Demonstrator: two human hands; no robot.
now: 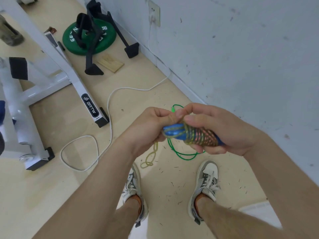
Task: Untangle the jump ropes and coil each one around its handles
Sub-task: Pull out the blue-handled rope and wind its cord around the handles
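Note:
A multicoloured braided jump rope (198,135) is wound in many turns around its blue handles (172,131), held at waist height. My right hand (219,128) grips the wound end of the bundle. My left hand (148,126) pinches the rope at the bare blue end of the handles. A loose yellowish tail of this rope (150,157) hangs down to the floor between my shoes. A thin green jump rope (183,155) lies on the floor under my hands, partly hidden by them, with a bit of it showing above my fingers.
A white machine frame (51,69) stands on the left. A white cable (103,118) loops over the floor from a wall socket (154,13). A green weight plate (89,37), black stands and a wooden block (111,63) lie at the back. The wall runs along the right.

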